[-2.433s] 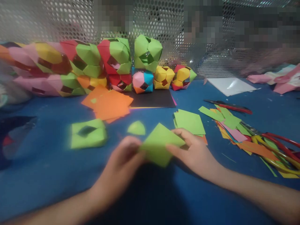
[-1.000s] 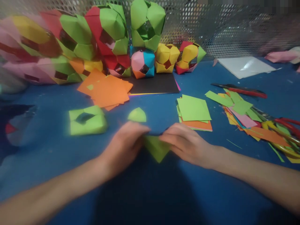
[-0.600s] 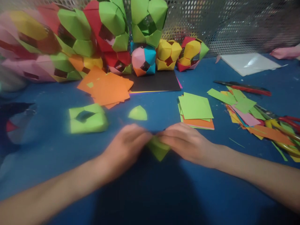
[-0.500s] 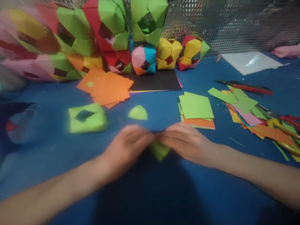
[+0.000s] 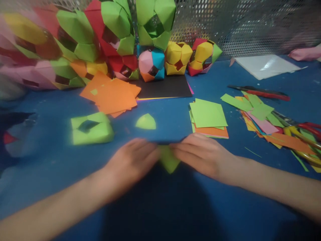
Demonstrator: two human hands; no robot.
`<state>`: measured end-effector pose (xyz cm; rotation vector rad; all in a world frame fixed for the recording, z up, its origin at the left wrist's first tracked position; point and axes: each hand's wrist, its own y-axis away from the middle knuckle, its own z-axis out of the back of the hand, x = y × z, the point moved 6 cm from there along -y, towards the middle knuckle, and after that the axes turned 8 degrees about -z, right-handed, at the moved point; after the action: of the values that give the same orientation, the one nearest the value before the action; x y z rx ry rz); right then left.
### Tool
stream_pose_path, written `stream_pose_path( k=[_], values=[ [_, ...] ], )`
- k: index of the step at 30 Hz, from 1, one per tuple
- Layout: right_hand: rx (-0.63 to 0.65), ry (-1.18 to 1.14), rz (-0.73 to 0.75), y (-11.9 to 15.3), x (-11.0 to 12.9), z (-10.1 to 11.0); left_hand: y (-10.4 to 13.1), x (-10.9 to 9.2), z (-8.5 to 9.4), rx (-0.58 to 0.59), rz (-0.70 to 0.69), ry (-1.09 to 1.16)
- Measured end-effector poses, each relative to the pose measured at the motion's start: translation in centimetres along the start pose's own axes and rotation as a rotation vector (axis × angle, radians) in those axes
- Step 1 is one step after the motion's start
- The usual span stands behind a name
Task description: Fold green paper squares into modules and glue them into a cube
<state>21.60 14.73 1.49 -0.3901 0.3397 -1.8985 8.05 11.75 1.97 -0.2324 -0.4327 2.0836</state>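
Observation:
Between my hands is a folded piece of green paper [image 5: 170,160], its pointed end facing me and its upper edge partly covered by my fingers. My left hand [image 5: 136,160], a little blurred, is closed at the paper's left side. My right hand [image 5: 200,154] has its fingers together on the right side, pressing the paper. Just beyond my hands lies a small folded green paper unit [image 5: 145,122]. Left of it rests a green paper shape [image 5: 92,128] with an opening in its top. A stack of square paper sheets [image 5: 208,114], green on top, lies beyond my right hand.
Folded paper balls [image 5: 151,63] in many colours are piled along a perforated metal panel [image 5: 200,20]. Orange squares [image 5: 116,97] overlap a black sheet [image 5: 165,86]. On the right are paper scraps [image 5: 263,113], a red-handled cutter [image 5: 265,93], scissors [image 5: 301,140] and a white sheet [image 5: 267,66].
My left hand has shifted slightly left, away from my right hand, so more of the green paper's upper part shows. The whole view has moved slightly.

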Motion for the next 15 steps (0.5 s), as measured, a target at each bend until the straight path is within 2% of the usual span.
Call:
stream_pose_path(
  k=[4, 9, 12, 15],
  values=[
    [-0.004, 0.134, -0.013, 0.2, 0.4, 1.0, 0.4, -0.1, 0.1, -0.005, 0.026, -0.008],
    [0.074, 0.268, -0.037, 0.5, 0.8, 1.4, 0.9, 0.0, 0.1, -0.026, 0.045, -0.006],
    [0.066, 0.223, -0.068, 0.4, 0.6, 1.4, 1.1, 0.2, -0.2, -0.031, 0.057, 0.028],
    [-0.004, 0.047, -0.183, 0.2, -0.5, 1.3, 1.4, 1.1, -0.4, -0.107, 0.179, 0.106]
  ],
)
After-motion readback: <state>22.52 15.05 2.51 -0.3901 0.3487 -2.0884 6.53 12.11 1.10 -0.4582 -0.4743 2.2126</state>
